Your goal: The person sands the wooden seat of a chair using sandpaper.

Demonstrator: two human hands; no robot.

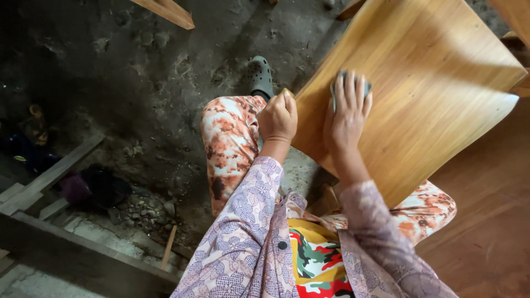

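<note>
Lying under the flat right hand [346,116], a grey sanding pad [338,83] rests on the wooden panel [430,83].

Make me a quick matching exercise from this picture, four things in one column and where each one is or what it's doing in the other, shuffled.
Things:
1. left hand
2. right hand
3. sanding pad
4. grey clog

Places:
A. on the dirt floor past the knee
B. gripping the wooden panel's left edge
C. pressed flat on the panel face
D. under the fingers on the panel

Pairs: 1-B, 2-C, 3-D, 4-A
</note>
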